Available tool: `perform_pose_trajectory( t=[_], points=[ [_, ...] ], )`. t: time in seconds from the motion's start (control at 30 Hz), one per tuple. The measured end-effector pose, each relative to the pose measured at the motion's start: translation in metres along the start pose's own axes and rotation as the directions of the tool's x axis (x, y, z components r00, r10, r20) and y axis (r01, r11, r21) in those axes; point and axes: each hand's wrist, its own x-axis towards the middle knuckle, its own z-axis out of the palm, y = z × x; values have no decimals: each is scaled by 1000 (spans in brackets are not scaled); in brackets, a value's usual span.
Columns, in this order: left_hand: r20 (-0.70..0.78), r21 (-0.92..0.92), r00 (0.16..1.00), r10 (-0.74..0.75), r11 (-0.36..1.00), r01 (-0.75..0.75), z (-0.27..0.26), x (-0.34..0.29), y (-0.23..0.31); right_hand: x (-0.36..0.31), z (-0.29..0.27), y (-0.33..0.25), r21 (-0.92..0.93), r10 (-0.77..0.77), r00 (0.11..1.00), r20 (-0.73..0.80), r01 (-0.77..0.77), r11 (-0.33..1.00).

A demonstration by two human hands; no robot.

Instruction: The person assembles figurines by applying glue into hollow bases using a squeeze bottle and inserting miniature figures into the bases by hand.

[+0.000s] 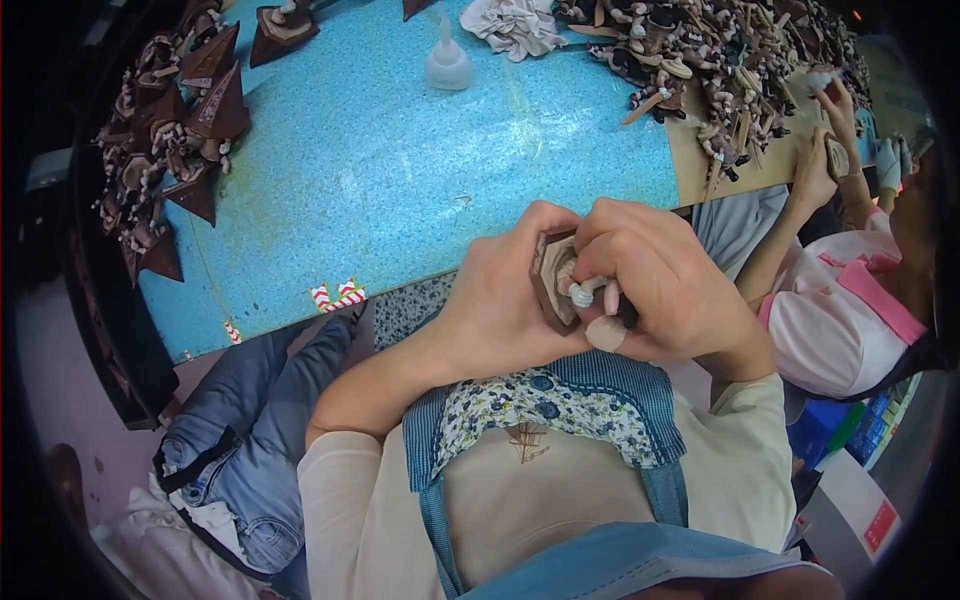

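In front of my chest, my left hand is closed around a small dark-brown base with angled sides and a pale beige inner face. A small painted figurine, with pale, pink and black parts, sits against that face. The fingers of my right hand are curled over the figurine and grip it. A round, flat beige piece shows just below the right fingers. My fingers cover much of the figurine, so I cannot tell whether it is fixed to the base.
A blue-topped table lies ahead. Brown pointed-base figurines crowd its left side. A white squeeze bottle and crumpled paper stand at the back. Loose figurines are heaped at right, where a co-worker's hand holds a similar base.
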Motion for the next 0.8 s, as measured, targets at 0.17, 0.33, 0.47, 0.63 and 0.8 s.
perform_pose_trajectory(
  t=[0.17,0.33,0.47,0.63,0.8],
  points=[
    [-62,-147,994,95,984,-103,11,-3,-9,-2,2,-1,14,-17,999,-43,17,1000],
    [122,-291,992,-39,954,73,-2,4,-7,5,-12,4,101,108,994,15,-109,989],
    [189,-544,980,-60,825,155,-13,1,-4,18,-34,7,-22,9,998,62,-8,1000],
    [461,-639,885,-67,667,383,-30,-4,-14,25,-24,18,195,-169,978,118,144,970],
    [145,-474,959,-242,834,282,-50,-21,11,33,-19,27,280,-119,992,51,100,955]
  ],
)
